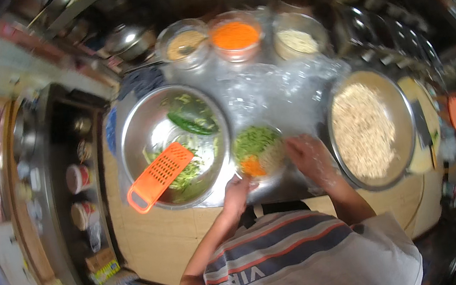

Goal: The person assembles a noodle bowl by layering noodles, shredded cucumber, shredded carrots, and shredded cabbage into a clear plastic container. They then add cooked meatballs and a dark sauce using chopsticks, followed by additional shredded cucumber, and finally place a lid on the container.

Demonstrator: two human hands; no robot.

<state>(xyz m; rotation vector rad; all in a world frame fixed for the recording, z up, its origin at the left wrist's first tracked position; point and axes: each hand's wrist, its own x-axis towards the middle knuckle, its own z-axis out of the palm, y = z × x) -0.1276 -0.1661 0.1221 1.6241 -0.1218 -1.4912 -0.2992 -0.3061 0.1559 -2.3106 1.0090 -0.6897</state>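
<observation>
A small clear bowl (273, 176) stands at the near edge of the metal table, holding green shreds (255, 139), orange shreds (253, 166) and pale shreds (272, 157) in separate heaps. My left hand (238, 193) pinches its lower left rim, fingers closed. At the bowl's right side, my right hand (307, 157) has its fingers curled together; blur hides what they hold, if anything. Crumpled clear plastic film (268, 92) covers the table beyond the bowl. To the left, an orange grater (161, 176) lies across a large steel bowl (126, 131) with a green cucumber-like vegetable (190, 123) and green shreds inside.
A big steel bowl of pale strips (363, 131) stands at right, beside a round board with a dark-bladed knife (421, 124). Along the back are bowls of tan food (185, 44), orange shreds (235, 35) and pale shreds (297, 41). Shelves with tubs (76, 178) are at left.
</observation>
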